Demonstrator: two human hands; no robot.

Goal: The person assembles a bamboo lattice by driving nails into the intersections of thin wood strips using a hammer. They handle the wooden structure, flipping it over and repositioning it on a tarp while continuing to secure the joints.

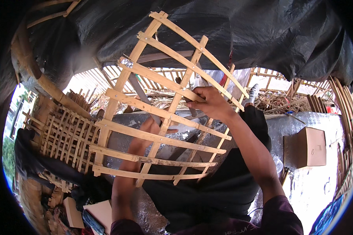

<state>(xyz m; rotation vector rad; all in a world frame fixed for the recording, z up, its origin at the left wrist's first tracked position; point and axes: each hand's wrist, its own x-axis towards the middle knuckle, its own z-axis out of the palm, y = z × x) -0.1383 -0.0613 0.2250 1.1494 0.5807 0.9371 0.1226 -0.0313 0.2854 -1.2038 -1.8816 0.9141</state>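
A lattice of pale wooden slats, fastened at the crossings with small nail heads, is held up tilted before me. My right hand is closed on one of its cross slats, near the middle. Behind the lattice is my left hand, partly covered by the slats, so its grip does not show clearly. A dark flat strip runs down behind the slats to my left hand; whether the hand holds it I cannot tell.
Woven lattice panels stand at the left. A cardboard box sits on the silvery ground sheet at the right. Black plastic sheeting hangs at the far side, above wood scraps. Bundled strips line the right edge.
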